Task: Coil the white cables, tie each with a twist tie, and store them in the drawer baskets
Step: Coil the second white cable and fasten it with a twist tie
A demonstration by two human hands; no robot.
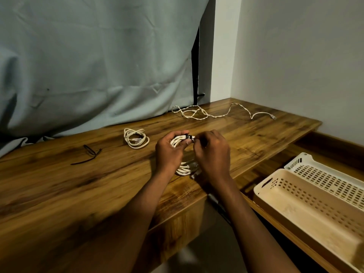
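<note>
left hand (169, 152): fingers curled round the far arc of the coiled white cable (182, 141), thumb on top near the tie; holds the bundle.
right hand (212, 152): fingertips pinched at the black twist tie (189, 137), touching the coil's top right; the tie's ends are hidden by the fingers.
coiled white cable: in both hands, over the desk (59, 184) middle, close to its front edge; lower loops and a clear plug show under the wrists, at or just over the desk top, cannot tell which.
black twist tie: wrapped round the top of the held coil, between the two hands.
tied coil (136, 138): second white cable, already coiled with a dark tie, flat on the desk left of the hands, toward the back edge.
loose white cable (216, 113): uncoiled, strung along the desk's back right corner, plug end toward the right edge.
spare ties (89, 155): thin black ties lying on the desk, left part, well apart from the hands.
drawer baskets: cream basket (285, 196) nearer, white basket (319, 170) behind it, side by side in the open drawer below the desk's right edge.
backdrop: grey-blue cloth (88, 56) hanging behind the desk's back edge.
</note>
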